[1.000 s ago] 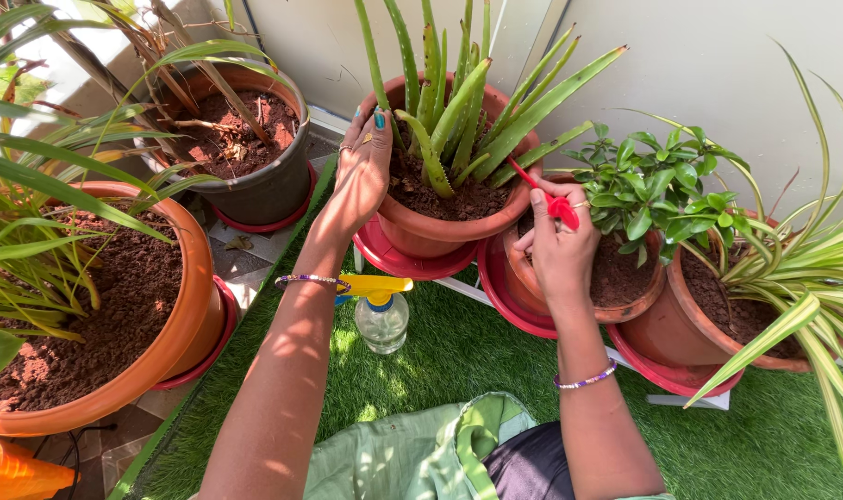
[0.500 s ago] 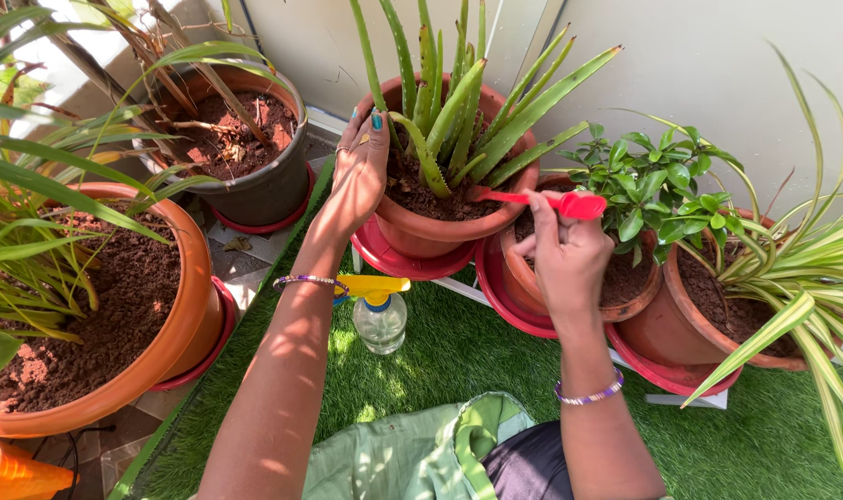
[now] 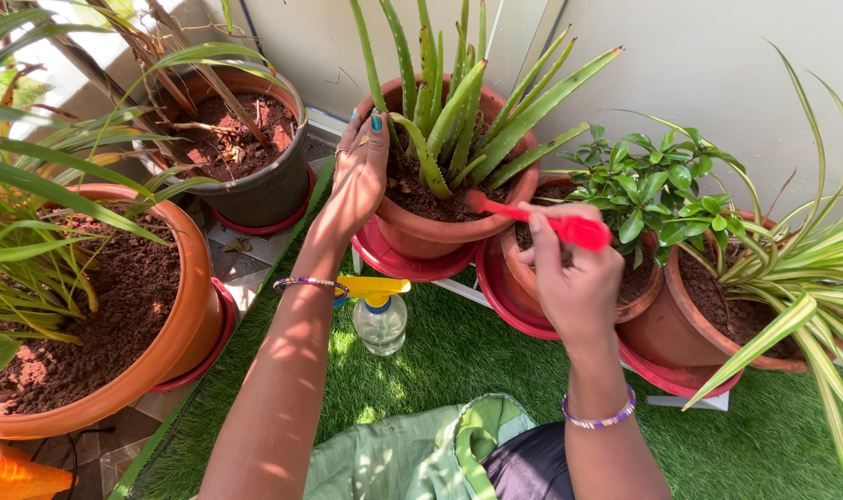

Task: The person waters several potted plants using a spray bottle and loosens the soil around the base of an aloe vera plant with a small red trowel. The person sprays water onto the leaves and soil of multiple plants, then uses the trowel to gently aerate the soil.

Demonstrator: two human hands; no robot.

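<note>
My left hand (image 3: pixel 360 171) rests flat on the left rim of a terracotta pot (image 3: pixel 430 227) that holds a spiky aloe plant (image 3: pixel 454 102). My right hand (image 3: pixel 574 273) grips a small red garden tool (image 3: pixel 542 218). The tool lies almost level, and its tip reaches over the pot's right rim onto the dark soil. The pot stands in a red saucer (image 3: pixel 384 255).
A spray bottle with a yellow head (image 3: pixel 379 310) stands on the green turf below the pot. A leafy shrub pot (image 3: pixel 643 199) and a striped-leaf pot (image 3: pixel 764 306) stand at right. A dark pot (image 3: pixel 245 148) and a large orange pot (image 3: pixel 116 306) are at left.
My right hand has drawn back toward me and lowered, swinging the red tool from steep to nearly level, its tip now on the aloe pot's soil. My left hand has stayed put.
</note>
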